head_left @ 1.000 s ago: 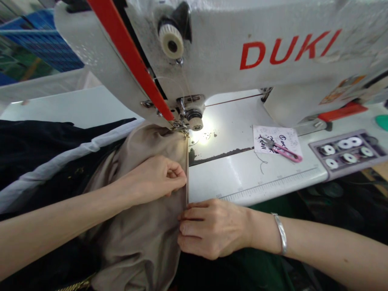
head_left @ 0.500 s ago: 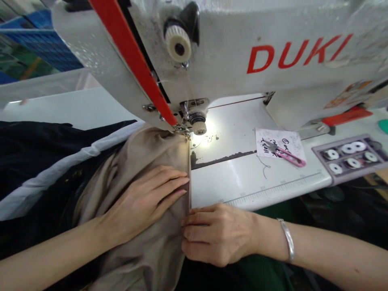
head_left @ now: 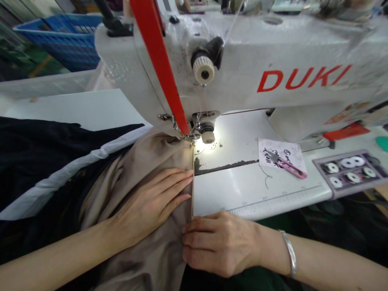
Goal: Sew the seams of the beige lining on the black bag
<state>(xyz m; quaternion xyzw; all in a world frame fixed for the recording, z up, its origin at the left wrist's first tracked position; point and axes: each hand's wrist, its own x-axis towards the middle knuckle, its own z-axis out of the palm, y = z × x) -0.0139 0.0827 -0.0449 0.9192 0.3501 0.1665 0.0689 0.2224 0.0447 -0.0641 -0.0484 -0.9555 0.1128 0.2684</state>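
Observation:
The needle and presser foot (head_left: 189,137) of a white DUKI industrial sewing machine (head_left: 266,68) rest on a beige fabric (head_left: 151,155), which bunches up under the foot. My left hand (head_left: 150,204) lies flat on this fabric, fingers together and pointing at the folded edge. My right hand (head_left: 220,244) sits just below, its fingers curled around the same edge near the machine bed. A black garment (head_left: 39,157) with a white trim strip (head_left: 60,182) lies further left. The needle itself is hidden by the foot.
On the white machine table (head_left: 260,194), with its ruler scale, lie pink-handled thread snips (head_left: 286,163) on a handwritten paper note (head_left: 266,151). A tray of bobbins (head_left: 348,171) sits at the right. A blue plastic crate (head_left: 66,40) stands behind the machine.
My left hand has gone from pinching the fabric to lying flat on it. The right hand stays on the edge. The whole view has tilted, with the machine lower in the frame.

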